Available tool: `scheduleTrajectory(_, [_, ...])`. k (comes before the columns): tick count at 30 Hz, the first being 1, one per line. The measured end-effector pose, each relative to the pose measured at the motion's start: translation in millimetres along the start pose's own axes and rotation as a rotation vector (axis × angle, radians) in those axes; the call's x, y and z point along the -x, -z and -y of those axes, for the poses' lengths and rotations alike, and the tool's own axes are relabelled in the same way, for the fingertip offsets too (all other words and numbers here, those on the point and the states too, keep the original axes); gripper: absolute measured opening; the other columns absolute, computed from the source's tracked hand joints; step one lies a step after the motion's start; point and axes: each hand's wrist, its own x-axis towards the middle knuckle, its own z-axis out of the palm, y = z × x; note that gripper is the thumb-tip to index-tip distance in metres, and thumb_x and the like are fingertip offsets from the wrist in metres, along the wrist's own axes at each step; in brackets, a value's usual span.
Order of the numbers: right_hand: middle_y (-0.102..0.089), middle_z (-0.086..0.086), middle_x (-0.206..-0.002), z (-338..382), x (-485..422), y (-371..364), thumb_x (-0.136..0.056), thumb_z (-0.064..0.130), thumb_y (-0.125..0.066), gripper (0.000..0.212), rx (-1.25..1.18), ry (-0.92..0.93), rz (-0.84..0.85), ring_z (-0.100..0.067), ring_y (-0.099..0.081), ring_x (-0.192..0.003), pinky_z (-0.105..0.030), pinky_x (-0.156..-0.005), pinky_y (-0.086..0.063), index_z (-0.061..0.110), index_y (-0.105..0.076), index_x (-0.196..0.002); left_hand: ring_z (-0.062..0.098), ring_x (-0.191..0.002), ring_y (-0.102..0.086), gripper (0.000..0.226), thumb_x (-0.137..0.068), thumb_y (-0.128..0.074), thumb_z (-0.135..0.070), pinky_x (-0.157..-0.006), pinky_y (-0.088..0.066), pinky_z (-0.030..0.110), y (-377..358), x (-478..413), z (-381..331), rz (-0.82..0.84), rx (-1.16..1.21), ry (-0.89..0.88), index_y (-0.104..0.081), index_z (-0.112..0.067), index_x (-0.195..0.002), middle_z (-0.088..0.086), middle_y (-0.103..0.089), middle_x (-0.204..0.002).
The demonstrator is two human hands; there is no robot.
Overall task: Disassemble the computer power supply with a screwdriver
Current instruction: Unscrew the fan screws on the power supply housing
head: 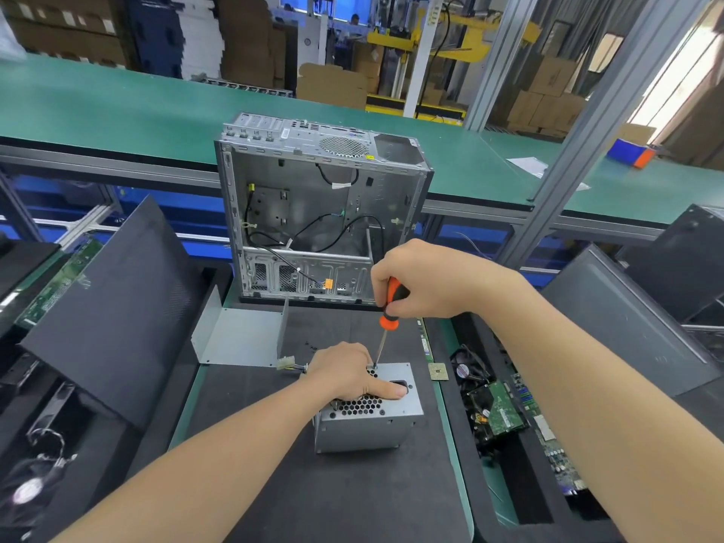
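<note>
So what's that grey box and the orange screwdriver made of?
The power supply looks like bare sheet metal: dull grey, folded edges, punched honeycomb holes. The screwdriver handle looks like orange-and-black plastic, maybe rubbery; its thin shaft looks like steel.

Head-worn, steeply down, near power supply (364, 429)
</note>
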Motion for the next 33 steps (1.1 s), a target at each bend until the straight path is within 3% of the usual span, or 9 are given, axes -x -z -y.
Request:
scheduleTrajectory(3, [-0.069, 0.015, -0.087, -0.5, -0.2, 1.4, -0.075, 0.001, -0.065, 0.032, -0.067, 0.036, 0.024, -0.004, -0.063, -0.084, -0.023, -0.07, -0.051, 0.03, -0.076, -0.087, 0.018, -0.119, -0.061, 0.129, -0.044, -0.048, -0.11, -0.084, -0.044, 0.037, -0.1, 0.2, -0.1, 0.003, 0.003, 0.008, -0.056, -0.023, -0.139, -0.01, -0.064, -0.132])
scheduleTrajectory(6, [-0.066, 0.011, -0.095, 2.3, -2.2, -3.7, -0.073, 0.0, -0.066, 0.038, -0.103, 0.039, 0.015, -0.012, -0.061, -0.092, -0.032, -0.074, -0.053, 0.027, -0.073, -0.098, 0.018, -0.12, -0.061, 0.128, -0.046, -0.048, -0.11, -0.084, -0.043, 0.037, 0.0, -0.7, -0.4, 0.011, -0.001, 0.01, -0.056, -0.024, -0.14, -0.01, -0.063, -0.134])
scheduleTrajectory(9, [-0.054, 0.007, -0.093, 6.0, -4.2, -9.7, -0.081, 0.03, -0.072, 0.016, 0.062, -0.042, 0.009, -0.017, -0.056, -0.086, -0.029, -0.06, -0.041, 0.027, -0.066, -0.096, 0.019, -0.119, -0.062, 0.129, -0.046, -0.048, -0.11, -0.083, -0.045, 0.038, 0.1, -0.5, -0.6, 0.017, 0.005, 0.012, -0.055, -0.023, -0.141, -0.01, -0.064, -0.135])
scheduleTrajectory(11, [-0.051, 0.002, -0.082, 11.7, -7.3, -14.5, -0.09, 0.054, -0.061, 0.034, 0.26, -0.172, -0.047, -0.02, -0.051, -0.064, -0.028, -0.051, -0.032, 0.022, -0.055, -0.078, 0.019, -0.119, -0.062, 0.133, -0.042, -0.047, -0.111, -0.084, -0.046, 0.037, 0.2, -0.2, -0.7, 0.019, 0.009, 0.018, -0.054, -0.024, -0.142, -0.01, -0.063, -0.136])
scheduleTrajectory(13, [-0.045, -0.001, -0.071, 18.2, -11.4, -18.0, -0.099, 0.061, -0.049, 0.053, 0.333, -0.213, -0.096, -0.02, -0.044, -0.054, -0.029, -0.048, -0.03, 0.018, -0.043, -0.07, 0.018, -0.122, -0.061, 0.136, -0.04, -0.043, -0.112, -0.084, -0.045, 0.038, 0.2, -0.6, -1.1, 0.018, -0.002, 0.008, -0.054, -0.023, -0.143, -0.01, -0.061, -0.139])
scheduleTrajectory(19, [-0.055, 0.009, -0.078, 16.7, -10.3, -15.6, -0.091, 0.034, -0.071, 0.016, 0.071, -0.055, -0.134, -0.024, -0.061, -0.08, -0.033, -0.064, -0.05, 0.022, -0.06, -0.091, 0.017, -0.123, -0.059, 0.147, -0.029, -0.033, -0.116, -0.081, -0.041, 0.038, -0.3, 0.2, 0.1, 0.005, -0.004, -0.01, -0.056, -0.023, -0.141, -0.012, -0.06, -0.139])
scheduleTrajectory(25, [-0.063, 0.021, -0.081, 9.3, -7.1, -10.4, -0.069, 0.028, -0.09, 0.036, -0.183, 0.0, -0.086, 0.001, -0.059, -0.08, -0.025, -0.064, -0.048, 0.035, -0.065, -0.093, 0.016, -0.1, -0.054, 0.131, -0.038, -0.04, -0.114, -0.073, -0.038, 0.036, -0.4, -1.2, 0.5, 0.017, -0.012, 0.011, -0.059, -0.022, -0.13, -0.015, -0.059, -0.11])
scheduleTrajectory(29, [-0.061, 0.018, -0.082, 7.0, -8.4, -16.6, -0.071, 0.028, -0.086, 0.033, -0.216, -0.028, -0.106, -0.002, -0.058, -0.077, -0.029, -0.062, -0.048, 0.035, -0.062, -0.093, 0.018, -0.118, -0.058, 0.135, -0.039, -0.039, -0.113, -0.08, -0.041, 0.037, -0.5, 0.3, 0.4, 0.008, -0.02, 0.004, -0.057, -0.023, -0.138, -0.012, -0.06, -0.134])
scheduleTrajectory(33, [-0.059, 0.01, -0.072, 9.3, -8.7, -26.7, -0.083, 0.045, -0.074, 0.022, -0.224, -0.095, -0.218, -0.006, -0.057, -0.07, -0.029, -0.057, -0.04, 0.027, -0.06, -0.085, 0.018, -0.126, -0.058, 0.14, -0.036, -0.037, -0.113, -0.083, -0.039, 0.038, -1.4, 0.8, 1.1, -0.021, 0.004, -0.02, -0.055, -0.023, -0.142, -0.011, -0.06, -0.14])
